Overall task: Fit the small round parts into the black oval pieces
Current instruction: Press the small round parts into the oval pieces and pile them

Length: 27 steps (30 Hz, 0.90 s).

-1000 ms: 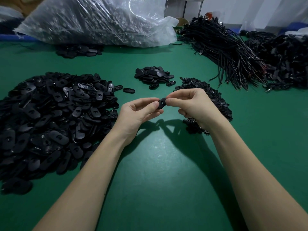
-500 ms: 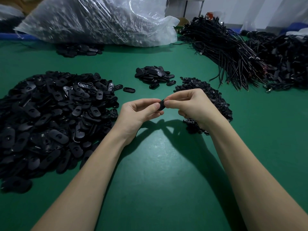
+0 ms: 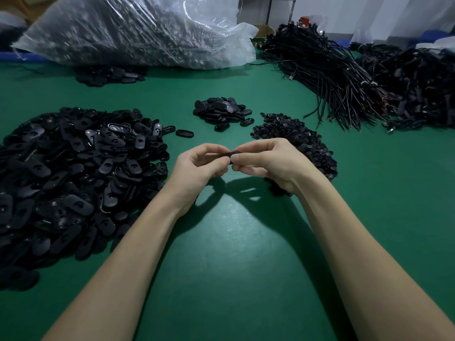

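Above the green table, my left hand (image 3: pixel 199 166) and my right hand (image 3: pixel 268 161) meet fingertip to fingertip. Both pinch one black oval piece (image 3: pixel 232 153), and my fingers hide most of it. Whether a small round part sits in it cannot be seen. A big heap of black oval pieces (image 3: pixel 73 173) lies to the left. A pile of small round parts (image 3: pixel 293 134) lies just behind my right hand. A smaller pile of oval pieces (image 3: pixel 221 110) sits farther back in the middle.
A large clear plastic bag (image 3: pixel 138 30) full of dark parts lies at the back left. Bundles of black cables (image 3: pixel 344 77) fill the back right. One loose oval piece (image 3: pixel 184 133) lies beside the big heap. The green table (image 3: pixel 234 254) stretches toward me.
My hands have closed in on each other, and my fingers now cover more of the oval piece. The piece has turned from upright to flatter between my fingertips.
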Available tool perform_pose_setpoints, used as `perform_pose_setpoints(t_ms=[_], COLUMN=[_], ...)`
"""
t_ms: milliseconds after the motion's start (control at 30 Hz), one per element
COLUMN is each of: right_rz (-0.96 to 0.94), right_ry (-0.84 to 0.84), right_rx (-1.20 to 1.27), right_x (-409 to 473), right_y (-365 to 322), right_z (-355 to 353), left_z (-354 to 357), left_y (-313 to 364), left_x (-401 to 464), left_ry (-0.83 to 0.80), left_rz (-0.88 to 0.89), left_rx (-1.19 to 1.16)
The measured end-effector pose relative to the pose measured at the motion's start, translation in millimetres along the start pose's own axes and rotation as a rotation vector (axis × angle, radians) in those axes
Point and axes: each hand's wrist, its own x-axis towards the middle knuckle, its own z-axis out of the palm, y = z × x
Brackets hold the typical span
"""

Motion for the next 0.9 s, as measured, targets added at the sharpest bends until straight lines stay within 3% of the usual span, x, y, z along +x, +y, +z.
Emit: perform_pose_setpoints(t_ms=[900], right_rz=[-0.162], right_ry=[0.231], right_rx=[-0.497], right_x=[-4], right_y=[3], right_z=[17], left_z=[12], left_y=[-2], left_x=[0], left_ry=[0.167], left_rz=[0.039], left_rx=[0.277])
